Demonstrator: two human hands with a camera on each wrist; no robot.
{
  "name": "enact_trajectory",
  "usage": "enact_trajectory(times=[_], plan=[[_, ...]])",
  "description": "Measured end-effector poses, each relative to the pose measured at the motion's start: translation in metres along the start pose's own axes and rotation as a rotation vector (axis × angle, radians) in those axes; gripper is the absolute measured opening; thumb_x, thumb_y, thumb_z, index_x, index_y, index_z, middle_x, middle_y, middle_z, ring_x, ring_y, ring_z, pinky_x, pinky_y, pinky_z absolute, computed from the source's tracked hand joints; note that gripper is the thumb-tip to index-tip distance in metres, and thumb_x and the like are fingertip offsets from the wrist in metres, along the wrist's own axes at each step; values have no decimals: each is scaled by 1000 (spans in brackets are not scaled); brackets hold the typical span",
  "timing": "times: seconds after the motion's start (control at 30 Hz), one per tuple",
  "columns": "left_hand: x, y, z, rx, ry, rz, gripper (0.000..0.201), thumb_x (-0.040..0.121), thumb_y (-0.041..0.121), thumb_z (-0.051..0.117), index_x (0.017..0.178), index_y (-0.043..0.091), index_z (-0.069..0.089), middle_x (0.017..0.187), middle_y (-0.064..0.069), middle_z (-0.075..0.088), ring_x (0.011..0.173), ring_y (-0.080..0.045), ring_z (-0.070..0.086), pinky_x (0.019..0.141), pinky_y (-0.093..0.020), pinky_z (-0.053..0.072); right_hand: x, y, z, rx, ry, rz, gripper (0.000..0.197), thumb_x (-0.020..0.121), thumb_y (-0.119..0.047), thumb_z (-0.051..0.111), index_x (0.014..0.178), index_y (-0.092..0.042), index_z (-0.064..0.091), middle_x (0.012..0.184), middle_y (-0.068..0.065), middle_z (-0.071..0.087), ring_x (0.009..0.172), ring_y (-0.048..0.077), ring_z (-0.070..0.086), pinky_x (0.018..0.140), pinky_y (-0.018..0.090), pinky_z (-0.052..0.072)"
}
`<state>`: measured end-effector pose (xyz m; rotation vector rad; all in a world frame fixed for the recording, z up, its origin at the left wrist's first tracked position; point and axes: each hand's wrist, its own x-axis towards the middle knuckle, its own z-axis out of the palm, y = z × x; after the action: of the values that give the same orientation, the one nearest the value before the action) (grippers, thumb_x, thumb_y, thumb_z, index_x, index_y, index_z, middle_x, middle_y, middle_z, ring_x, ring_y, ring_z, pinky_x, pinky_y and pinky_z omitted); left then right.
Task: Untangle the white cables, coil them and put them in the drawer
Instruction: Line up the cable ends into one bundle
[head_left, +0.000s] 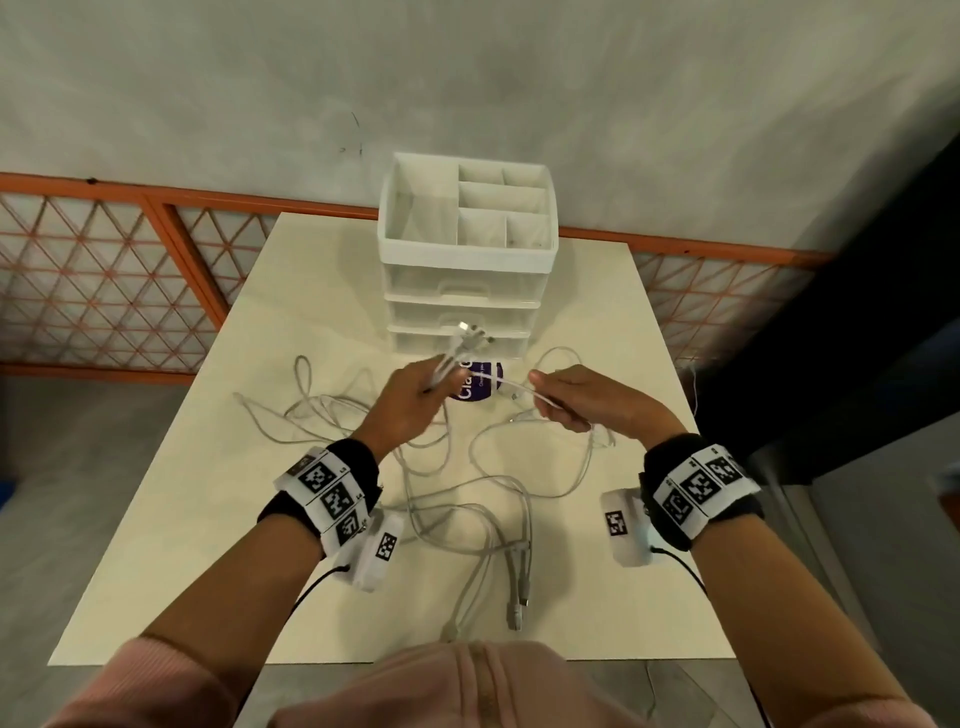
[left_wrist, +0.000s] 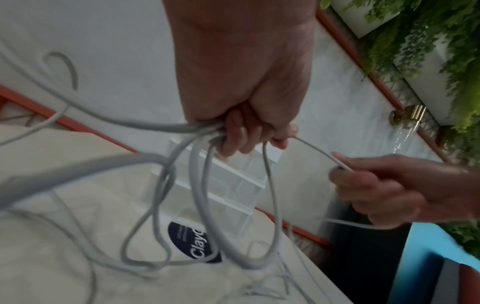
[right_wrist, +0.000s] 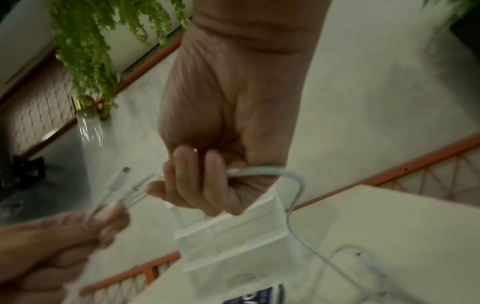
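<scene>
Left hand (head_left: 413, 397) fisted round several white cables (head_left: 467, 499), plug ends poking beyond its knuckles; right hand (head_left: 576, 397) pinches one strand stretched between them. Loops trail on the table (head_left: 208, 519) below. Pull hard and, I'd say, the tangle tightens; drawers (head_left: 460, 312) ahead are closed.

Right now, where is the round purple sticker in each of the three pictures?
Head view: the purple sticker lies on the table just in front of the drawer unit, partly hidden between the two hands.
Left wrist view: low and left of centre, seen through the cable loops.
Right wrist view: cut off at the bottom edge.
Shared landmark: the white drawer unit, right beside the sticker in all three.
</scene>
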<state>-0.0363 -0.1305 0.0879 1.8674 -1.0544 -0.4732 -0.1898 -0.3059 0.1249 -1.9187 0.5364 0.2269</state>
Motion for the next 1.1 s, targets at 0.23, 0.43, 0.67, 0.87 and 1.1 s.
enact_trajectory(times=[0.23,0.43,0.67,0.87,1.1], plan=[[5,-19,-28,36,441,-133,35,96,33,50,78,5,56,61,-3,55,59,-18,48,52,-18,33,-14,38,-53,-468,355,165,59,96,-50,36,52,-13,50,53,1,53,55,17,51,61,26,38],[1,-30,-31,7,413,-364,59,83,52,62,71,-6,61,59,-12,56,59,-25,52,63,-31,40,-22,67,-41,-509,320,198,50,94,-40,48,50,-17,50,50,-2,49,50,12,46,54,22,35],[-7,-36,-23,371,-212,-515,33,56,35,89,59,16,62,64,-2,64,72,-22,63,72,-30,47,-17,101,31,-487,-257,344,34,90,-38,57,59,-25,61,55,-9,57,52,4,53,66,19,44],[-14,-41,-19,481,-510,-505,29,48,24,92,64,22,68,65,6,61,73,-17,61,70,-26,47,4,120,39,-424,-261,351,24,73,-4,72,62,-25,66,61,-16,65,67,5,59,67,19,47],[-6,-32,-22,306,-434,-387,39,53,21,91,64,17,54,56,3,47,52,-10,44,50,-24,32,60,111,10,-527,288,126,17,86,-7,58,100,-1,64,106,18,63,93,25,56,88,35,47]])
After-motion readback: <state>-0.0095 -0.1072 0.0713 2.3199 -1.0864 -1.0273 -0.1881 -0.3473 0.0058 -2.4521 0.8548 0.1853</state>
